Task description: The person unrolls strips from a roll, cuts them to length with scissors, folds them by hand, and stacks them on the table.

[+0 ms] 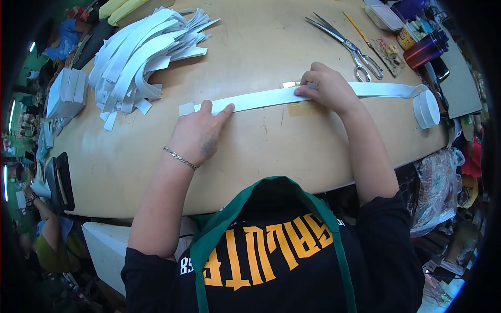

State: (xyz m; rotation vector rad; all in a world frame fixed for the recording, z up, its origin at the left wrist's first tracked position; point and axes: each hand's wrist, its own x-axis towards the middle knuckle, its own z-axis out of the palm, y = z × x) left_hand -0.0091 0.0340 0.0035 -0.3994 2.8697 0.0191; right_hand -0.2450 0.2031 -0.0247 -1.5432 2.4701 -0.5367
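Note:
A long white fabric band [261, 99] lies stretched across the table, running right to a white roll [427, 109] at the table's right edge. My left hand [201, 133] presses on the band near its left end, fingertips apart. Further right, my right hand [329, 88] pinches the band between thumb and fingers. Beneath that stretch, a piece of brown tape [301, 109] is stuck to the table. A short pale piece [186, 109] shows at the band's left end.
A heap of cut white strips [148, 57] lies at the back left. Large scissors [352, 46] and a yellow brush [357, 26] rest at the back right, near a purple bottle [427, 49]. White boxes [67, 94] stand at the left edge. Other people sit at far left.

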